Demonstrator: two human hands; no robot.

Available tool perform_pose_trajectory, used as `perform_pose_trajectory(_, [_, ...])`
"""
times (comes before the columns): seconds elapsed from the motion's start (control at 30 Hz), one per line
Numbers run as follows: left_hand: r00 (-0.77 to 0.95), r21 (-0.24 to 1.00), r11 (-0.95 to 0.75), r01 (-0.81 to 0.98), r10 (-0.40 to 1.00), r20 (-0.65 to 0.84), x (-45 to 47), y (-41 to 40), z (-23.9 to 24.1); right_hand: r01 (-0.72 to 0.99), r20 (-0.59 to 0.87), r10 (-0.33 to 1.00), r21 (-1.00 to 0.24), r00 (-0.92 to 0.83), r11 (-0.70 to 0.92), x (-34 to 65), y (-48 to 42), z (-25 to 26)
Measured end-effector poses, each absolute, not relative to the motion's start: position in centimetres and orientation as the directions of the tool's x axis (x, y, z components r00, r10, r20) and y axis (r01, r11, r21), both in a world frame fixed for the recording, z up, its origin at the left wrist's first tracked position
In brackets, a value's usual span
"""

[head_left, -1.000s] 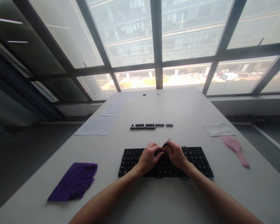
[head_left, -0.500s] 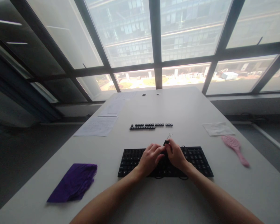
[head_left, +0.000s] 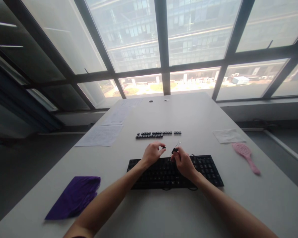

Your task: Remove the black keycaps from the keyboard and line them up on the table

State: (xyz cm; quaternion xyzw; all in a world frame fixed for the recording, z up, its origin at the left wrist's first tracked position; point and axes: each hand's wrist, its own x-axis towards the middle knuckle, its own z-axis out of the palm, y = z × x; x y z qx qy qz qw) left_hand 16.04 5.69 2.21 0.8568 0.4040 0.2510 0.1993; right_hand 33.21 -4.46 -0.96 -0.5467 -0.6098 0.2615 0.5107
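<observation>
My left hand (head_left: 153, 153) pinches a small black keycap (head_left: 164, 147) between thumb and fingertips, just past the far edge of the black keyboard (head_left: 151, 177). Over the keyboard's upper middle, my right hand (head_left: 185, 162) is closed around a keycap puller (head_left: 174, 150) with a black grip and thin wire prongs at both ends. Beyond both hands, loose black keycaps (head_left: 149, 136) lie in two rows on the white table. My forearms and hands cover part of the keys.
On the left are a folded purple cloth (head_left: 73, 198) and sheets of paper (head_left: 99, 135). A white tissue (head_left: 228, 136) and a pink hairbrush (head_left: 245, 157) lie on the right. Large windows rise behind the table (head_left: 188, 114).
My left hand has moved away from the right hand, forward and left, with a keycap now in its fingers. My right hand keeps the puller over the keyboard. The view has shifted slightly.
</observation>
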Motion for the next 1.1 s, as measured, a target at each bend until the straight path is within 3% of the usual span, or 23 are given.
perform_pose_trajectory(0.13, [0.594,0.361,-0.654,0.665,0.755,0.277,17.5,9.0,1.4,0.398,0.341,0.933,-0.876,0.113,0.272,33.3,-4.5,-1.0])
perform_pose_trajectory(0.23, [0.632,0.297,-0.697,0.653,0.717,0.292,18.5,10.5,0.7,0.394,0.345,0.932,-0.876,0.109,0.278,33.3,-4.4,-1.0])
perform_pose_trajectory(0.63, [0.646,0.194,-0.736,0.649,0.668,0.37,19.9,14.2,0.5,0.408,0.35,0.933,-0.867,0.087,0.287,33.4,-4.4,-1.1])
perform_pose_trajectory(1.1, [0.622,0.196,-0.726,0.659,0.673,0.4,19.3,13.8,1.1,0.366,0.371,0.918,-0.881,0.14,0.3,33.4,-4.5,-0.6])
